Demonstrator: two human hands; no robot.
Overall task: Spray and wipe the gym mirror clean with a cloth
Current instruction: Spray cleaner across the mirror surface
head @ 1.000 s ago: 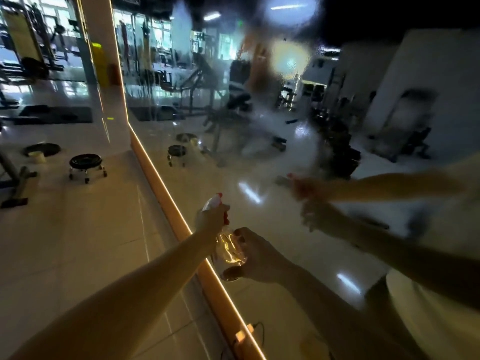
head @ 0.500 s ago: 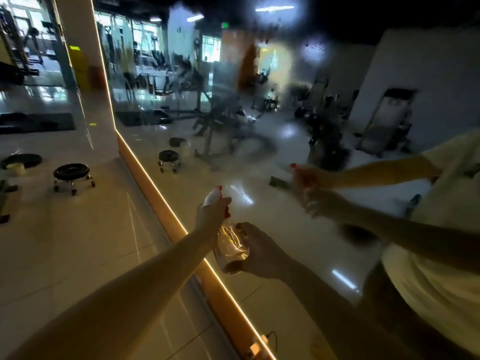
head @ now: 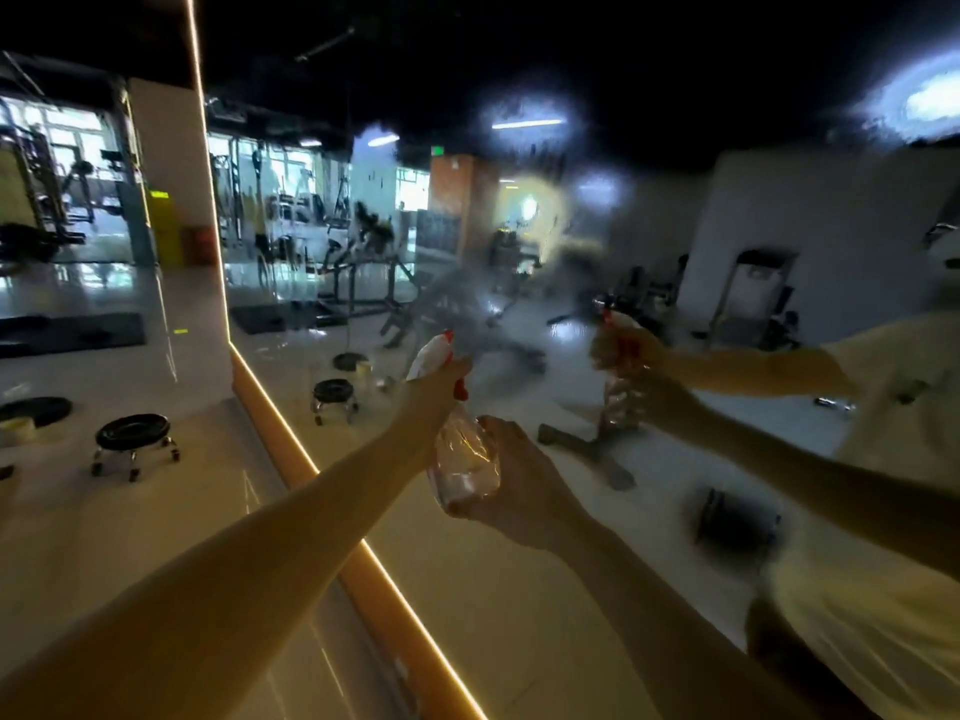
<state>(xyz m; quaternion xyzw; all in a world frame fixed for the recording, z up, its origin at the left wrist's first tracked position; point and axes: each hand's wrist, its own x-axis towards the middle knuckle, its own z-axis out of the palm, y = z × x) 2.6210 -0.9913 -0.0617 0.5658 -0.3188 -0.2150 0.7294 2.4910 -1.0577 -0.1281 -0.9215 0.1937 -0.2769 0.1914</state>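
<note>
A: How's the mirror (head: 571, 283) job going?
B: Person's spraying. Mist is sitting on the glass in patches and wiping isn't started (no cloth showing). Count: one bottle (head: 462, 454) held up near the glass, left hand (head: 436, 387) gripping its trigger head, right hand (head: 519, 475) clasping its base.

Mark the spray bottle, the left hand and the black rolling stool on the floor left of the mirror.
spray bottle (head: 464, 459): head view, on its clear body.
left hand (head: 435, 392): head view, on the back of the hand by the trigger.
black rolling stool (head: 134, 428): head view, on its round seat.
</note>
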